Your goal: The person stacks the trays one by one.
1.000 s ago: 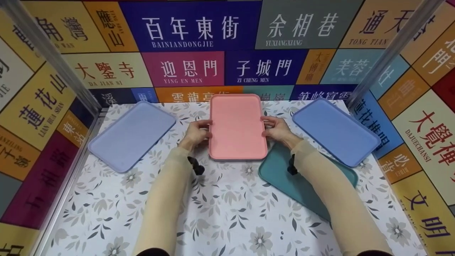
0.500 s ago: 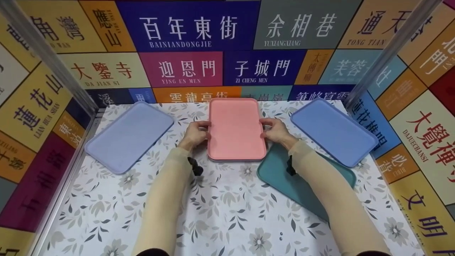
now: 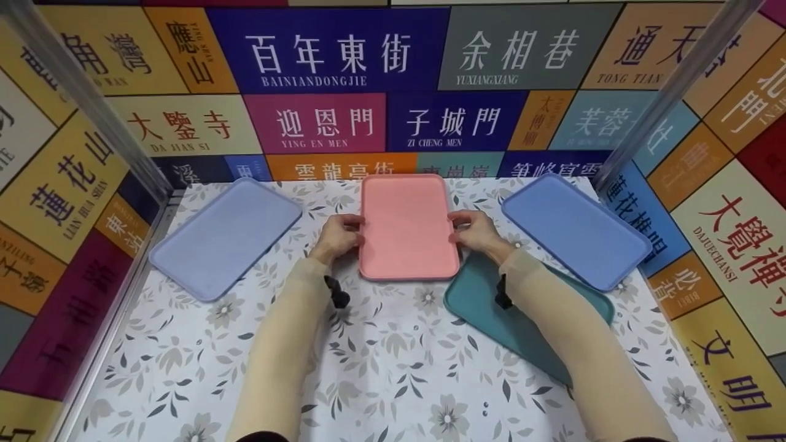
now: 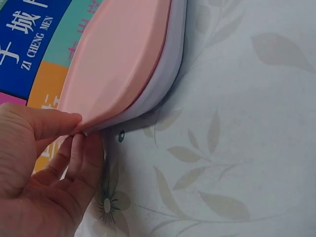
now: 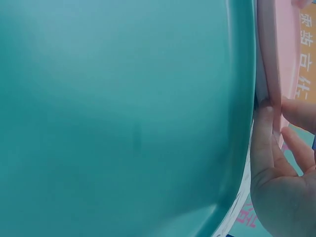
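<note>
A pink tray (image 3: 408, 227) is at the middle back of the table, its long sides running away from me. In the left wrist view a pale lavender tray (image 4: 165, 81) lies stacked right under it. My left hand (image 3: 339, 237) pinches the pink tray's left rim, thumb on top and fingers curled below. At the opposite rim my right hand (image 3: 480, 233) grips with thumb and fingers. A teal tray (image 3: 479, 307) lies at an angle beneath my right forearm, its far corner close to the pink tray and partly hidden by the sleeve.
A light lavender tray (image 3: 224, 242) lies slanted at the left, and a blue tray (image 3: 577, 230) slants at the right. The floral tabletop (image 3: 393, 380) ends at a back wall (image 3: 331, 49) of coloured name signs. Metal posts (image 3: 123, 123) stand at the back corners.
The pink tray's far end has come down slightly towards the table, both hands keeping their hold on its sides. The other trays stay where they were.
</note>
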`<action>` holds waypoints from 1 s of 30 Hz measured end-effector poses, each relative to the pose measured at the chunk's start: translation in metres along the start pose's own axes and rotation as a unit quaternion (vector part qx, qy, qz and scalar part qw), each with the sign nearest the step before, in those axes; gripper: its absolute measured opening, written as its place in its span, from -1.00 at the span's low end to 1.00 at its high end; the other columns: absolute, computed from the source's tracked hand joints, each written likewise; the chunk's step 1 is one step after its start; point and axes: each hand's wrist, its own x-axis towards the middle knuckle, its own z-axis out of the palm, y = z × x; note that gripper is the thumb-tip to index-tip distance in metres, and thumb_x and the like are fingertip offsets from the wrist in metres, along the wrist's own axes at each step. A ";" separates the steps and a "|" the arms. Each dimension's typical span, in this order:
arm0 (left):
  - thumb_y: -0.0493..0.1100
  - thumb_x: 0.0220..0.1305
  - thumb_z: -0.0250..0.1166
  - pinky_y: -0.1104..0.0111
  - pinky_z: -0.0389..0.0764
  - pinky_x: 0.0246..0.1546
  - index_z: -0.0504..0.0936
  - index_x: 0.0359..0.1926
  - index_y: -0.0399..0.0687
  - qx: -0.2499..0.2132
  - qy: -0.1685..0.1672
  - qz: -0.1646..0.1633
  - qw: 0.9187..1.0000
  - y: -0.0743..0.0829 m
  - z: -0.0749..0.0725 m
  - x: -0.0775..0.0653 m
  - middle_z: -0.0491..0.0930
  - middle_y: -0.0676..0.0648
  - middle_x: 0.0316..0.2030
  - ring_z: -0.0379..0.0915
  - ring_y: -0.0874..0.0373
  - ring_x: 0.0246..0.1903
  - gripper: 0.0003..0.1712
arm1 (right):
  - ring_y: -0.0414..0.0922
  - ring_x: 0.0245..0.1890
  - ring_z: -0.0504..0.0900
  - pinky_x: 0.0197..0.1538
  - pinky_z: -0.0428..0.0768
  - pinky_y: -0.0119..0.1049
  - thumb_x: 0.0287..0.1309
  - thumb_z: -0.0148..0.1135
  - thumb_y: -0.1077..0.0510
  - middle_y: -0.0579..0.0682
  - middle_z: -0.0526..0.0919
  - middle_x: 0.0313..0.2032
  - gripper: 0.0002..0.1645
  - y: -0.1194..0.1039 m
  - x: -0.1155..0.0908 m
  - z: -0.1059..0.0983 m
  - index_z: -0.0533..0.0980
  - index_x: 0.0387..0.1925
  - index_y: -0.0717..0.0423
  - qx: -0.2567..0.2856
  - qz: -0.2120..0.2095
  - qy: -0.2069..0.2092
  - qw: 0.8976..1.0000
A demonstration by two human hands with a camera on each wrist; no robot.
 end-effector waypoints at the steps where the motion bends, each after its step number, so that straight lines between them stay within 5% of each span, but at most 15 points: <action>1: -0.51 0.18 0.34 0.48 0.67 -0.22 0.72 0.38 -0.22 0.002 -0.001 -0.005 1.000 0.002 0.000 -0.001 0.74 -0.27 0.17 0.63 0.12 -0.15 -0.31 | 0.09 0.13 0.80 -0.16 0.70 -0.54 0.20 0.39 0.44 0.40 0.71 0.31 -0.24 0.000 -0.002 0.000 0.58 0.47 0.29 0.003 0.003 -0.004 1.000; 5: -0.47 0.24 0.35 0.44 0.70 -0.19 0.73 0.34 -0.22 0.006 -0.003 -0.037 0.999 0.013 0.002 -0.005 0.72 -0.21 0.14 0.65 0.11 -0.14 -0.39 | -0.06 -0.01 0.82 -0.15 0.80 -0.42 0.31 0.35 0.40 0.38 0.69 0.35 -0.30 -0.004 -0.009 -0.006 0.57 0.48 0.28 0.019 0.023 -0.025 0.999; 12: -0.33 0.40 0.36 0.24 0.80 0.19 0.68 0.37 -0.21 0.036 -0.015 -0.071 0.997 0.029 0.004 -0.010 0.72 -0.20 0.29 0.73 0.00 0.09 -0.47 | -0.08 -0.04 0.84 -0.04 0.89 -0.29 0.46 0.36 0.29 0.41 0.70 0.33 -0.42 -0.004 -0.024 -0.017 0.59 0.45 0.31 0.004 0.009 -0.042 0.999; 13: -0.29 0.38 0.40 0.27 0.81 0.15 0.71 0.33 -0.19 0.044 -0.015 -0.060 0.997 0.019 0.004 -0.001 0.75 -0.17 0.25 0.73 0.04 0.06 -0.49 | -0.08 -0.03 0.83 -0.05 0.88 -0.30 0.47 0.37 0.27 0.41 0.70 0.34 -0.42 -0.003 -0.026 -0.018 0.59 0.45 0.31 0.000 0.007 -0.044 0.999; 19: -0.19 0.37 0.41 0.31 0.68 -0.19 0.72 0.32 -0.16 0.105 0.008 -0.038 0.994 0.027 0.011 -0.011 0.73 -0.18 0.15 0.61 0.08 -0.19 -0.49 | -0.14 0.00 0.76 -0.07 0.86 -0.33 0.49 0.38 0.22 0.43 0.67 0.36 -0.42 0.004 -0.039 -0.028 0.58 0.45 0.32 -0.014 -0.001 -0.047 0.999; 20: -0.20 0.39 0.38 0.29 0.67 -0.15 0.70 0.35 -0.17 0.121 0.013 -0.043 0.992 0.041 0.013 -0.023 0.71 -0.21 0.18 0.59 0.05 -0.18 -0.47 | -0.13 0.01 0.76 -0.07 0.86 -0.32 0.50 0.38 0.22 0.43 0.67 0.36 -0.41 0.005 -0.041 -0.030 0.57 0.46 0.32 -0.018 -0.002 -0.048 0.999; 26: -0.11 0.38 0.43 0.18 0.68 0.25 0.73 0.34 -0.10 0.189 0.020 -0.009 0.982 0.062 0.027 -0.036 0.75 -0.20 0.25 0.63 -0.03 0.08 -0.47 | -0.09 0.11 0.72 -0.04 0.81 -0.32 0.51 0.40 0.16 0.38 0.68 0.39 -0.39 0.009 -0.058 -0.046 0.57 0.48 0.29 -0.037 -0.004 -0.043 0.998; 30: -0.07 0.38 0.47 0.09 0.70 0.35 0.74 0.32 -0.09 0.198 -0.001 0.012 0.980 0.075 0.038 -0.042 0.76 -0.22 0.26 0.69 -0.08 0.16 -0.47 | -0.21 0.05 0.69 -0.08 0.77 -0.40 0.51 0.40 0.17 0.38 0.67 0.41 -0.39 0.012 -0.070 -0.059 0.56 0.47 0.30 -0.031 -0.002 -0.033 0.999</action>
